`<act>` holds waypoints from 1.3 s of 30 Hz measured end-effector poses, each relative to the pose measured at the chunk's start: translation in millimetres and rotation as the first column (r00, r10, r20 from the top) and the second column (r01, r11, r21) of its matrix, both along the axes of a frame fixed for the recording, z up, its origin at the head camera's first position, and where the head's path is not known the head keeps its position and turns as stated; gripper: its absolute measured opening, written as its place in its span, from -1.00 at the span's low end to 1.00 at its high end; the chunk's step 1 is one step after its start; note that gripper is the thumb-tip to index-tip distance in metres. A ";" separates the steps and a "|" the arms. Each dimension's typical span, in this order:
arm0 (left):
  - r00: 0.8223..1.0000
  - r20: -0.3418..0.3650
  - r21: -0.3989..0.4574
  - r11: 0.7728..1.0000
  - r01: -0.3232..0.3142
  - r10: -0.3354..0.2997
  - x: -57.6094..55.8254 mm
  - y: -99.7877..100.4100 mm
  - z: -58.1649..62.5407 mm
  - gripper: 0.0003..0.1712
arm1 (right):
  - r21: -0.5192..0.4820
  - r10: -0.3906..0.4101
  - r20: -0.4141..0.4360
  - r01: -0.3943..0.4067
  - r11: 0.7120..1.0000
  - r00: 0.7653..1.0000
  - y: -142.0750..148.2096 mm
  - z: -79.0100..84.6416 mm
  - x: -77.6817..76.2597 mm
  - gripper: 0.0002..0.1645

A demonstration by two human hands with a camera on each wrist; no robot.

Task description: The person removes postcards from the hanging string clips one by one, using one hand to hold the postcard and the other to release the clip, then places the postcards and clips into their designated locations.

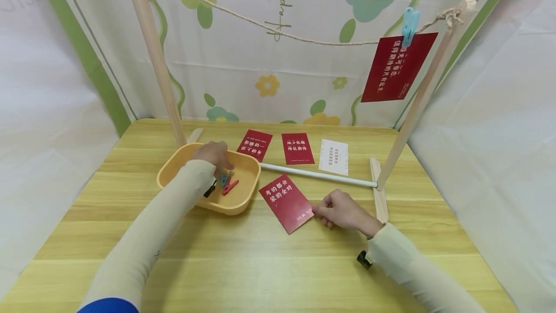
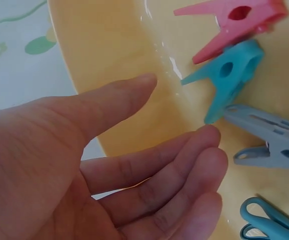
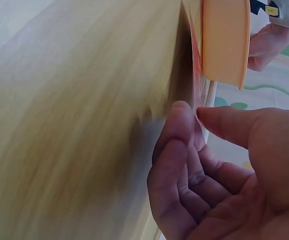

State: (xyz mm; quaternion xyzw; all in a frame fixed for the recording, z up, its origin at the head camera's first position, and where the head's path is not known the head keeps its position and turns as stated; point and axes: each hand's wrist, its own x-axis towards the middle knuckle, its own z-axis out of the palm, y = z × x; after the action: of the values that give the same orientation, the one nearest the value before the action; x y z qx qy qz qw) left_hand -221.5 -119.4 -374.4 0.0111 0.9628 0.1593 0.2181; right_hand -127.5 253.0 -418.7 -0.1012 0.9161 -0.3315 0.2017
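Note:
My left hand (image 1: 215, 154) reaches into the yellow plastic basket (image 1: 162, 173), its thumb and fingers apart with nothing between them. In the left wrist view a teal clothespin (image 2: 227, 72) lies just past the fingertips, beside a pink clothespin (image 2: 234, 22), a grey clothespin (image 2: 269, 135) and a teal loop-ended clip (image 2: 269, 222). My right hand (image 1: 343, 210) pinches the corner of a red card (image 1: 286, 202) with white lettering, between thumb and index finger. In the right wrist view that card (image 3: 196, 60) appears nearly edge-on, slightly raised from the table.
A twine line (image 1: 260, 24) runs between two wooden posts (image 1: 152, 52). Near its right end a light blue clothespin (image 1: 410, 25) holds a hanging red card (image 1: 397, 69). Two red cards (image 1: 297, 149) and a white card (image 1: 334, 157) lie behind a white rod (image 1: 321, 175).

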 end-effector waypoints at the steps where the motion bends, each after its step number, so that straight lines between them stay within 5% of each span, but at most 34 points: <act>1: 1.000 -0.005 0.006 1.000 -0.001 0.001 0.7 -0.2 0.7 -0.64 | 0.004 -0.005 -0.001 0.005 1.000 1.000 -0.2 0.2 0.4 -0.54; 13: 0.999 -0.045 0.086 0.996 0.031 -0.027 8.5 -8.2 18.5 -0.71 | -0.003 -0.041 -0.065 0.041 0.999 0.997 2.2 3.0 -0.4 -0.62; 18: 0.997 -0.024 0.081 0.994 0.078 -0.076 4.6 -8.6 23.9 -0.46 | -0.060 -0.043 -0.120 0.036 0.998 0.992 4.5 4.2 -3.5 -0.65; 23: 0.987 -0.081 0.056 0.988 0.146 -0.141 2.9 -7.3 28.3 -0.39 | -0.101 -0.080 -0.174 0.064 0.993 0.982 6.6 8.4 -6.3 -0.63; 31: 0.976 -0.160 0.085 0.983 0.163 -0.148 5.4 -4.2 42.3 -0.36 | -0.172 -0.161 -0.266 0.118 0.978 0.951 8.5 17.5 -13.0 -0.49; 39: 0.958 -0.247 0.129 0.975 0.183 -0.147 8.6 1.7 55.8 -0.31 | -0.285 -0.260 -0.365 0.159 0.945 0.894 19.0 28.4 -16.4 -0.38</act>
State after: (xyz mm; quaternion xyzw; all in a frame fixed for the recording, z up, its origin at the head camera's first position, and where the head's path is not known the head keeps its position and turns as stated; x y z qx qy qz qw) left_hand -212.9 -117.7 -318.6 0.1267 0.9628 0.2101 0.1135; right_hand -143.9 272.0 -390.3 -0.0905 0.8947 -0.4355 -0.0399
